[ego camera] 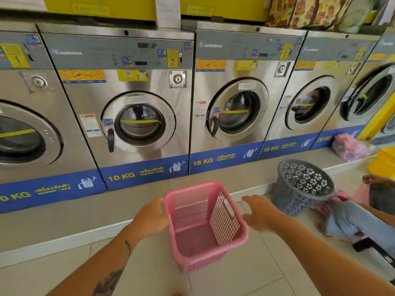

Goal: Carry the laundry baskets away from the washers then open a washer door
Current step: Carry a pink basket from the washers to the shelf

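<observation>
Hands flank empty pink basket [205,225]; grey basket [303,186] tilted.

Floor [245,272]: pale tiles are lying before the washers.
On it: pink basket [205,226] and grey basket [301,186] are standing apart.

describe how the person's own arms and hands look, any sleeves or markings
Both forearms are bare, with no sleeves in view. The left forearm carries dark tattoos: a small one nearer the wrist and a larger one further up. The right forearm shows no markings. No rings, watch or gloves show on the left hand or right hand.
</observation>
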Demonstrator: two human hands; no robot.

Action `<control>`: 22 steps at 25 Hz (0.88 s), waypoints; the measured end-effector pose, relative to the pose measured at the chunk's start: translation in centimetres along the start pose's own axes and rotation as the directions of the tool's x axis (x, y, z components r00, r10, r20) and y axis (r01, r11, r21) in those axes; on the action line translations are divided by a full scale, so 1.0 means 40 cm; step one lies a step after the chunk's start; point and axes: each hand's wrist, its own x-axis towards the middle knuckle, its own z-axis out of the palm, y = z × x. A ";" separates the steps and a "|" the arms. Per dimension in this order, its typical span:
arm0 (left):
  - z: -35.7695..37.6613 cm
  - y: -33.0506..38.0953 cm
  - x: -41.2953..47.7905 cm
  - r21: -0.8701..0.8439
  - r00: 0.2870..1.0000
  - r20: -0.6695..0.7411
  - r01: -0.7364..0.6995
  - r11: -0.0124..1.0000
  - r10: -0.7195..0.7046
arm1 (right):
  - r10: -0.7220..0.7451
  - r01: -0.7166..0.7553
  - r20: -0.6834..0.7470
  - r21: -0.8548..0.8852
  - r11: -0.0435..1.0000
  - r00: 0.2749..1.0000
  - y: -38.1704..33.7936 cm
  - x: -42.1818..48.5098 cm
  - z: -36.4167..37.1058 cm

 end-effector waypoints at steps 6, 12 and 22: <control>0.114 -0.069 0.386 0.128 0.985 0.131 0.095 0.987 -0.112 | 0.063 -0.060 0.097 -0.033 0.998 0.993 0.112 0.390 0.026; 0.306 -0.216 0.666 0.321 0.993 0.057 0.080 0.944 -0.104 | 0.061 -0.054 0.150 -0.051 0.997 0.987 0.269 0.771 0.253; 0.714 -0.457 0.854 0.419 0.941 -0.106 0.336 0.843 -0.323 | -0.033 0.071 0.110 -0.355 0.932 0.993 0.460 1.121 0.711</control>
